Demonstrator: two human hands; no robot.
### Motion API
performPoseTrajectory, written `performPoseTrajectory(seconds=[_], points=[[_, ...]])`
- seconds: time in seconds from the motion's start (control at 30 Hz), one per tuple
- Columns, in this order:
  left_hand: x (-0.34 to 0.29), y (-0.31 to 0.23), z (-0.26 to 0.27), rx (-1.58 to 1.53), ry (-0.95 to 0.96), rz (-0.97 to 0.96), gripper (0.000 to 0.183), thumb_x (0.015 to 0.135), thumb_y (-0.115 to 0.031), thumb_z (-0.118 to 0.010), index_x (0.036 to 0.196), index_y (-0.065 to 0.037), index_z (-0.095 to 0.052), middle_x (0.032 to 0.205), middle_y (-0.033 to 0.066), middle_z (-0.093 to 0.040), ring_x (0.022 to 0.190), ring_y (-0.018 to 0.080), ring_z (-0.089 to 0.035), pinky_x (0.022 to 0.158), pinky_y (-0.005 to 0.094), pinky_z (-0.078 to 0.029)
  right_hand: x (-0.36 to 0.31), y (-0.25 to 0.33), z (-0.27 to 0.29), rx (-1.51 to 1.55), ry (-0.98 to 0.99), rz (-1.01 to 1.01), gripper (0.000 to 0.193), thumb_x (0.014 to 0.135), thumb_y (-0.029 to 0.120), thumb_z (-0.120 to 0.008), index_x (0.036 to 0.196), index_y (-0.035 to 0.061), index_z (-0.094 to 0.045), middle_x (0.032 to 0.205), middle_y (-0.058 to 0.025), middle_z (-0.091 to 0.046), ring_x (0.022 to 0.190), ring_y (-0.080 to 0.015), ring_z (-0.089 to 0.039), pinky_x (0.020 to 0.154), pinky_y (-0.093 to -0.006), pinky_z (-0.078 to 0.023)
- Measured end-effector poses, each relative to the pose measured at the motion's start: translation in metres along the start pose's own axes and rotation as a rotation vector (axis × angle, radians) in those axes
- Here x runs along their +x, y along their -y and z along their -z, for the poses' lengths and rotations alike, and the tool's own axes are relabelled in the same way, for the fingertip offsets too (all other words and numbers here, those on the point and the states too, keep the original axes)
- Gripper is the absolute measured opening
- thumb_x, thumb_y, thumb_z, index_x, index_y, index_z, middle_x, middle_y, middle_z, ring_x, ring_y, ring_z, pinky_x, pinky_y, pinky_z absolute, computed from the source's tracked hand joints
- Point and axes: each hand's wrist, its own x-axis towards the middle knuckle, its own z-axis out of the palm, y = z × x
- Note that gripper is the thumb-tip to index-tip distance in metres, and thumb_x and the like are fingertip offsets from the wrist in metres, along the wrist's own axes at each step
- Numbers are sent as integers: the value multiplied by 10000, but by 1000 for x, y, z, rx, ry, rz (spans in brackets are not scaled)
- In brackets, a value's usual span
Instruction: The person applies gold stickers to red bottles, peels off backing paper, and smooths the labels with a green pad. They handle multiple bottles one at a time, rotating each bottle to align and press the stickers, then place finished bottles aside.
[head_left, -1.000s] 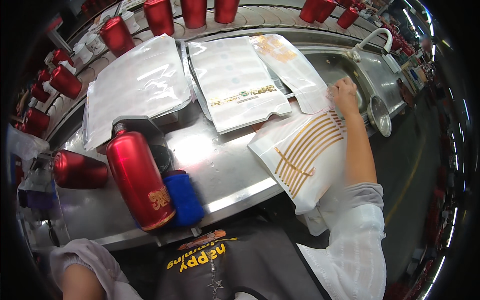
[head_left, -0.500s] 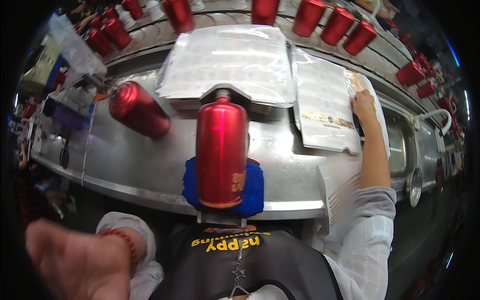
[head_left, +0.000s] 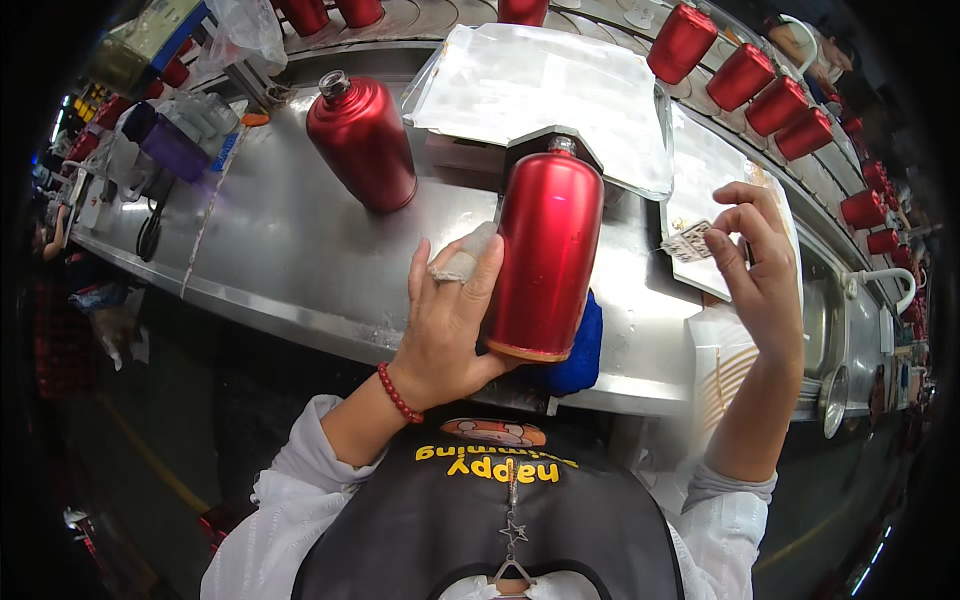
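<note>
A glossy red bottle (head_left: pixel 548 255) rests tilted on a dark cradle, its neck pointing away from me, with a blue cloth (head_left: pixel 590 345) under its base. My left hand (head_left: pixel 445 330) lies at the bottle's lower left side, fingers stretched and thumb reaching toward the base. A whitish wrap (head_left: pixel 463 262) covers one of its fingers. My right hand (head_left: pixel 760 260) pinches a small sticker (head_left: pixel 688 242) with dark print, held above a sheet of stickers (head_left: pixel 700 150). To the left, a second red bottle (head_left: pixel 362 140) stands upright on the metal bench.
A stack of white sheets (head_left: pixel 545 95) lies behind the cradle. Along the far side runs a conveyor carrying red bottles (head_left: pixel 740 78). On the left are a purple bottle (head_left: pixel 165 145) and a plastic bag (head_left: pixel 240 35). A sink (head_left: pixel 822 300) is at the right.
My left hand has swung up from the lower left to the bottle. My right hand has lifted off the sheet with a small sticker. The view has turned, shifting the bench.
</note>
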Motion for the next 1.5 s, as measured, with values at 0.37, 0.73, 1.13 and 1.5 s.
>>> performPoseTrajectory(seconds=[0.37, 0.73, 1.13, 1.5], points=[[8, 1, 3, 22, 0, -23, 1185, 723, -595, -826, 1550, 47, -272, 1420, 212, -544, 1300, 369, -526, 1184, 598, -171, -1, 67, -30, 191, 81, 157, 133, 889, 71, -715, 887, -1, -604, 1098, -172, -597, 983, -329, -609, 850, -395, -499], [18, 18, 9, -514, 182, 76, 1186, 853, -640, -684, 1585, 56, -64, 1612, 313, -186, 1529, 437, -147, 1228, 547, -111, 18, 45, -87, 151, -51, 142, 149, 856, 49, -729, 882, 13, -587, 1116, -159, -572, 1050, -349, -571, 902, -419, -479], [59, 6, -17, -864, 36, 411, 893, 975, -300, -649, 1566, 100, -113, 1536, 253, -359, 1412, 285, -386, 1167, 381, -312, -2, 42, -87, 118, -236, 133, 308, 845, 9, -707, 1150, 16, -668, 1179, -165, -565, 1115, -360, -554, 950, -443, -472], [60, 9, -23, -975, -30, 426, 910, 971, -361, -663, 1541, 136, -157, 1496, 290, -405, 1397, 299, -430, 1162, 383, -320, -15, 37, -104, 141, -128, 200, 532, 813, 102, -763, 1328, 53, -636, 1316, -190, -522, 1181, -395, -533, 1002, -476, -458]])
